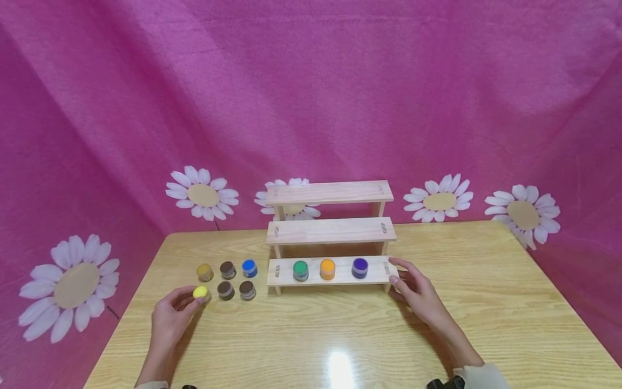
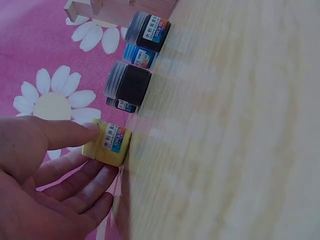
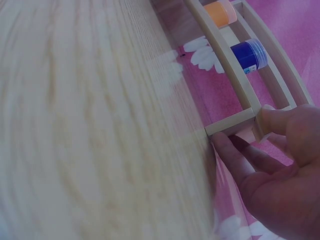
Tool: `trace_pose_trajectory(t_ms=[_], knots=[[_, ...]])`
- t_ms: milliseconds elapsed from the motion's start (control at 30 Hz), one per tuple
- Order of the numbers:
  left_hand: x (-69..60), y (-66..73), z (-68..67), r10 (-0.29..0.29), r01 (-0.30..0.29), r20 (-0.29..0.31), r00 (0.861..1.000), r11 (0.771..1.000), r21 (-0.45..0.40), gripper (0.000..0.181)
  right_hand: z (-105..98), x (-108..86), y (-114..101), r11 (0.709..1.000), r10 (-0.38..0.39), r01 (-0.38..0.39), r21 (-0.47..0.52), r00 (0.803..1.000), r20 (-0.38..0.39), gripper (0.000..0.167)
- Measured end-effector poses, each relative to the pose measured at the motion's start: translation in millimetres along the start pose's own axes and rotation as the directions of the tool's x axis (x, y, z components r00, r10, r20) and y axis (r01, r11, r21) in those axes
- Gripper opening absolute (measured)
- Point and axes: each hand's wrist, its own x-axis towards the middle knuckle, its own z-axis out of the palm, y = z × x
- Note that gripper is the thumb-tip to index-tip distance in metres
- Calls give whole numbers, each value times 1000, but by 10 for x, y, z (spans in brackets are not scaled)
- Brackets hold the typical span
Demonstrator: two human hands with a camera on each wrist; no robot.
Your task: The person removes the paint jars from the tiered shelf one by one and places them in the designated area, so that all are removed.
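My left hand (image 1: pixel 170 319) pinches a yellow paint jar (image 1: pixel 201 293) between thumb and fingers at the left of the table; the left wrist view shows the thumb on the jar's lid side (image 2: pixel 106 142). My right hand (image 1: pixel 421 296) grips the right end of the lowest step of a three-step wooden rack (image 1: pixel 332 231), thumb on the board's end and fingers against the leg in the right wrist view. On that lowest step stand a green jar (image 1: pixel 301 270), an orange jar (image 1: pixel 328 268) and a purple jar (image 1: pixel 360 267).
Right of the yellow jar stand a blue jar (image 1: pixel 249 268) and several dark jars (image 1: pixel 227 269) in two rows. An ochre jar (image 1: pixel 204 272) is behind it. The wooden table (image 1: pixel 301 340) meets a pink cloth with daisies (image 1: pixel 311 97) at the back.
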Motion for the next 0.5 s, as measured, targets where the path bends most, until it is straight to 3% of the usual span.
trace_pose_trajectory(t_ms=[333,500], knots=[[8,48,5,4,-6,25,1000,996,84,35,-7,5,-31,999,14,-14,-30,1000,0,49],[-34,151,59,25,-22,-19,1000,990,141,37,-1,2,-18,999,27,-28,-31,1000,-3,49]])
